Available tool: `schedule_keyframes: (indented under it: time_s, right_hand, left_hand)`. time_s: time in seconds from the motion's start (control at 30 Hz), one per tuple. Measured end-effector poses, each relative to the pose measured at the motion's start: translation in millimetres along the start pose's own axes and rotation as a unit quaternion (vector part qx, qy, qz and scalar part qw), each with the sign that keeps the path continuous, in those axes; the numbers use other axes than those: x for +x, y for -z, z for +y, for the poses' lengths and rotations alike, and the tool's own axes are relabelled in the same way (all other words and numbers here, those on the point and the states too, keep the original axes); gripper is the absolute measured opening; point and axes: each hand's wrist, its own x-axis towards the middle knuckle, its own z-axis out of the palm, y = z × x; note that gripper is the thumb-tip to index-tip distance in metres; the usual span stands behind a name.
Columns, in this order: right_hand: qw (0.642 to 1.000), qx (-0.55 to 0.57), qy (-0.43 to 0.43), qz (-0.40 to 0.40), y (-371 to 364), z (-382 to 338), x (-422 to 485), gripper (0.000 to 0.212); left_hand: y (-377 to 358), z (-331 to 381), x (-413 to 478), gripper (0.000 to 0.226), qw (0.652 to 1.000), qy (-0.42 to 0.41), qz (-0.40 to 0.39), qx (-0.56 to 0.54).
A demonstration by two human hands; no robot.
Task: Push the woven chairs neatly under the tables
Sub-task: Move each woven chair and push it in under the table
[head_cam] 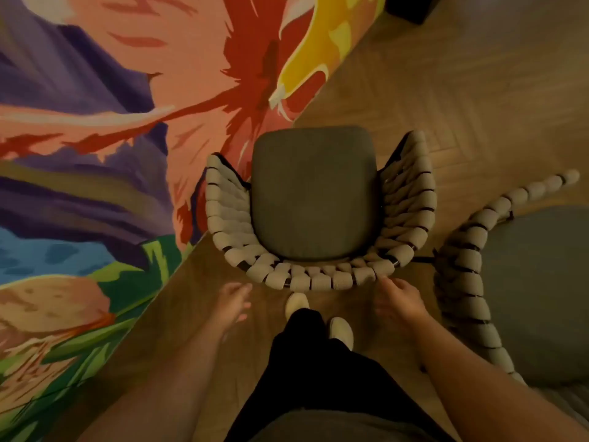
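Observation:
A woven chair (318, 279) with a beige rope back and a grey seat cushion (314, 193) stands on the wood floor right in front of me, seen from above. Its front points away from me, beside a brightly painted surface on the left. My left hand (234, 303) hovers just behind the left part of the backrest, fingers relaxed and apart from it, blurred. My right hand (400, 299) reaches to the right rear of the backrest, fingertips at or almost on the rope. No table is plainly visible.
A second woven chair (471, 282) with a grey cushion (538, 291) stands close on the right. The colourful mural surface (95, 138) fills the left side. My feet in light shoes (341, 331) stand behind the chair. A dark object (411, 8) sits at the top right.

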Motion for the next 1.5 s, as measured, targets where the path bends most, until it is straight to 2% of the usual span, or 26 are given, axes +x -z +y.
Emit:
schedule_keyframes:
  time_s: [0.07,0.13,0.27,0.47,0.57,0.67,0.8,0.87,0.97,1.13,1.33,1.5]
  right_hand:
    - [0.999,0.037,-0.006,0.023,-8.9,-8.4,4.8,0.079]
    - [0.995,0.077,0.005,0.059,-20.5,-20.2,0.1,0.066]
    - [0.980,0.173,0.018,0.101,-38.5,-38.3,2.0,0.043]
    - [0.959,0.257,0.005,0.121,-47.2,-55.0,6.8,0.041]
    - [0.961,0.250,-0.001,0.121,-43.9,-60.9,13.1,0.051]
    - [0.957,0.263,-0.007,0.124,-37.7,-65.4,23.8,0.052]
    - [0.948,0.297,0.009,0.117,-32.1,-70.7,31.5,0.052]
    - [0.947,0.292,-0.003,0.132,-31.5,-76.5,33.7,0.055]
    - [0.952,0.259,-0.018,0.164,-31.3,-81.8,35.7,0.053]
    - [0.959,0.217,-0.032,0.179,-30.2,-85.3,32.7,0.052]
    - [0.964,0.198,-0.047,0.173,-23.2,-90.8,27.8,0.049]
    - [0.966,0.171,-0.048,0.185,-6.3,-89.5,33.9,0.055]
  left_hand:
    - [3.2,9.7,22.5,0.046,0.999,0.019,0.031,-0.031]
    - [8.7,16.9,44.8,0.056,0.995,0.042,0.048,-0.079]
    - [13.4,27.6,82.9,0.051,0.986,0.046,0.042,-0.154]
    - [7.4,39.6,111.0,0.043,0.970,0.057,0.010,-0.238]
    - [1.7,39.3,121.1,0.042,0.960,0.071,0.026,-0.269]
    - [-5.4,39.1,129.2,0.040,0.946,0.066,0.047,-0.314]
    - [-5.2,33.4,134.8,0.061,0.931,0.027,0.087,-0.352]
    - [-4.6,33.0,132.8,0.066,0.930,0.015,0.094,-0.355]
    - [-5.0,36.2,128.7,0.061,0.932,0.010,0.073,-0.354]
    - [-5.9,37.6,120.3,0.065,0.929,0.006,0.058,-0.366]
    - [-17.5,25.5,109.5,0.068,0.927,0.006,0.086,-0.366]
    - [-35.8,7.6,93.5,0.065,0.913,0.009,0.111,-0.392]
